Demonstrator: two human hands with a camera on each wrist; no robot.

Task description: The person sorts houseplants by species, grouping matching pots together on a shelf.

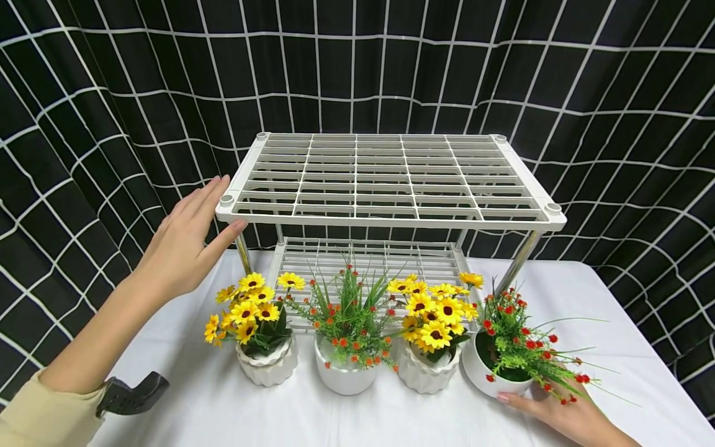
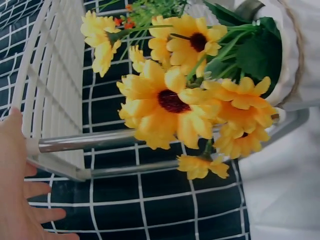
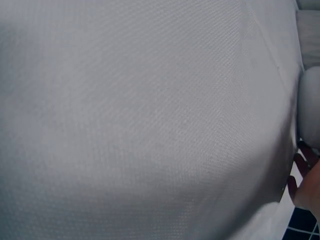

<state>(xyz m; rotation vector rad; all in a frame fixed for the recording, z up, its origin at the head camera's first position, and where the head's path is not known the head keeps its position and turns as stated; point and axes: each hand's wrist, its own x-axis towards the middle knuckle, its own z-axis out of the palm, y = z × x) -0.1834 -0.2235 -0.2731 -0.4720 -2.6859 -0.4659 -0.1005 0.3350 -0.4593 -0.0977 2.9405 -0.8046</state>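
In the head view, my left hand [image 1: 184, 242] rests against the front left corner of a white two-tier rack [image 1: 357, 220], its fingers straight along the side and the thumb at the front edge. At the right, my right hand [image 1: 564, 410] holds a round white pot [image 1: 491, 379] with a red-flowered plant [image 1: 519, 341]; the thumb lies low on the pot, and leaves cover part of the fingers. Only some fingers [image 3: 295, 185] and the pot [image 3: 310, 107] show at the edge of the right wrist view.
Left of the held pot stand a sunflower pot [image 1: 430, 372], an orange-flowered pot [image 1: 346, 375] and another sunflower pot [image 1: 270, 366], all before the rack's lower tier [image 1: 380, 248]. White cloth [image 1: 558, 279] covers the table. A black grid-patterned curtain [image 1: 357, 68] hangs behind.
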